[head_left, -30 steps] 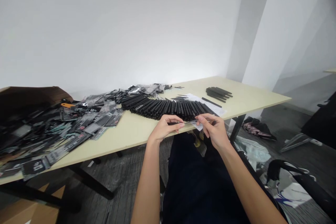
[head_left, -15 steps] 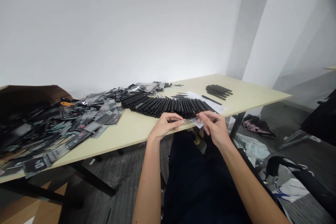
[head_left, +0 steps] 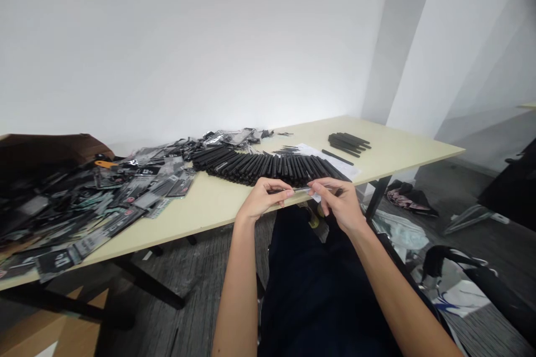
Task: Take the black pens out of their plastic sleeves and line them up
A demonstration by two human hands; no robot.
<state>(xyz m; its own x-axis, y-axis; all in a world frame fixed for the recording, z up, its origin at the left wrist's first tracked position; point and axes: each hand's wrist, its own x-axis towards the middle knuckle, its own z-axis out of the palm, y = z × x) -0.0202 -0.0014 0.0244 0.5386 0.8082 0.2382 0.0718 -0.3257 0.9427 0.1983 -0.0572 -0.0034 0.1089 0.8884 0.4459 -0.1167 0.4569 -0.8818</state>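
My left hand [head_left: 263,199] and my right hand [head_left: 340,201] both pinch the ends of one thin, long packet [head_left: 300,190], clear with a dark item inside, held level just in front of the table's near edge. The fingers of both hands are closed on it. Right behind it a long row of black stick-shaped items [head_left: 268,166] lies on the pale table [head_left: 218,203]. A smaller bunch of the same black sticks [head_left: 348,145] lies farther right.
A big heap of dark printed packets [head_left: 84,201] covers the table's left part, beside a brown cardboard box [head_left: 46,148]. White paper [head_left: 330,163] lies under the row. Bags and clothes [head_left: 408,201] lie on the floor at right, a chair armrest [head_left: 481,284] nearby.
Both hands have stayed on the thin packet; my right fingers have slid a little leftward along it. The view has tilted slightly.
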